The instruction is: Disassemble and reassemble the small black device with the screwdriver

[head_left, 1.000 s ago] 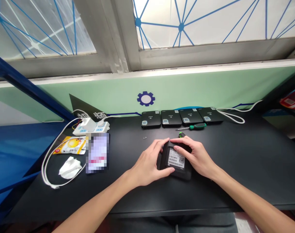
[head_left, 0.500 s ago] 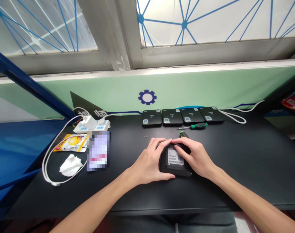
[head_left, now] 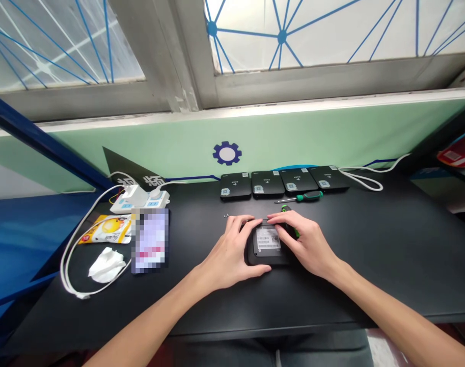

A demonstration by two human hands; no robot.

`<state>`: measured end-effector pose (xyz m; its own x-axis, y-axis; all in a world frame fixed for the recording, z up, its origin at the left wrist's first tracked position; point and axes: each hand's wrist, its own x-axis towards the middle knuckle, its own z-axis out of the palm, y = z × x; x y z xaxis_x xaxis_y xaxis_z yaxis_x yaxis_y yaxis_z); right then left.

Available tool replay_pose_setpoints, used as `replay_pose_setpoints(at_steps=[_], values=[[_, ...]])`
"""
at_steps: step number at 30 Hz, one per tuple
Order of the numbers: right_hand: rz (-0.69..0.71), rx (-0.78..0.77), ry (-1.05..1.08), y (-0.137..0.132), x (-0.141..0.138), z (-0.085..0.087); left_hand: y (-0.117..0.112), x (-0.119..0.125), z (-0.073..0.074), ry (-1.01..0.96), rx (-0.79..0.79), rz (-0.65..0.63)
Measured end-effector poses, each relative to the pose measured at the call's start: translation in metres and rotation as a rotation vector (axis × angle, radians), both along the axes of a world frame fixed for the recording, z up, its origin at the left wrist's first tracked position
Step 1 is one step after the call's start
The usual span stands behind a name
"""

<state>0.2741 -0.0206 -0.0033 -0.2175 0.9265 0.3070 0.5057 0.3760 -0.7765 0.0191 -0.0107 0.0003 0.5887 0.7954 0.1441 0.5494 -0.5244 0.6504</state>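
A flat black set-top box (head_left: 268, 257) with a white printed label lies on the black desk, label side up. My left hand (head_left: 232, 250) is wrapped around its left side, the thumb at the near edge and the fingers at the far edge. At the far right my right hand (head_left: 306, 237) grips the box, its index finger on the far edge and its thumb bent over the top; it hides the right side. Partly behind that hand lies a black and green tool (head_left: 285, 208). Small screws (head_left: 226, 215) rest beyond my left hand.
Several black boxes (head_left: 236, 186) stand in a row along the wall, with a green-handled screwdriver (head_left: 308, 196) before them. At left are a white power strip (head_left: 140, 200), a yellow packet (head_left: 110, 229), a crumpled tissue (head_left: 106, 265), a blurred phone-like object (head_left: 151, 242) and a looped white cable (head_left: 64, 265).
The box has turned slightly, and its near edge now runs straighter across the desk. Both hands stay on it. The whole view has shifted a little.
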Motion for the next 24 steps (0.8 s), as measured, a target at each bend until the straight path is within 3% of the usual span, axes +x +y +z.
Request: replay_pose_setpoints(at_steps=[4,8,12,19,24], values=[[0.011,0.008,-0.001,-0.001,0.000,0.001,0.002,-0.003,0.003,-0.044,0.020,0.051],[0.018,0.001,-0.021,-0.001,0.000,0.001,0.012,-0.010,0.008,-0.079,0.160,0.315],[0.050,0.006,-0.074,-0.001,0.000,0.001,0.026,-0.021,0.010,0.053,0.232,0.526],[0.161,0.064,-0.224,-0.004,-0.002,0.002,0.033,-0.029,0.001,0.254,0.255,0.559],[0.179,0.103,-0.284,-0.005,-0.005,0.001,0.035,-0.025,-0.003,0.384,0.252,0.655]])
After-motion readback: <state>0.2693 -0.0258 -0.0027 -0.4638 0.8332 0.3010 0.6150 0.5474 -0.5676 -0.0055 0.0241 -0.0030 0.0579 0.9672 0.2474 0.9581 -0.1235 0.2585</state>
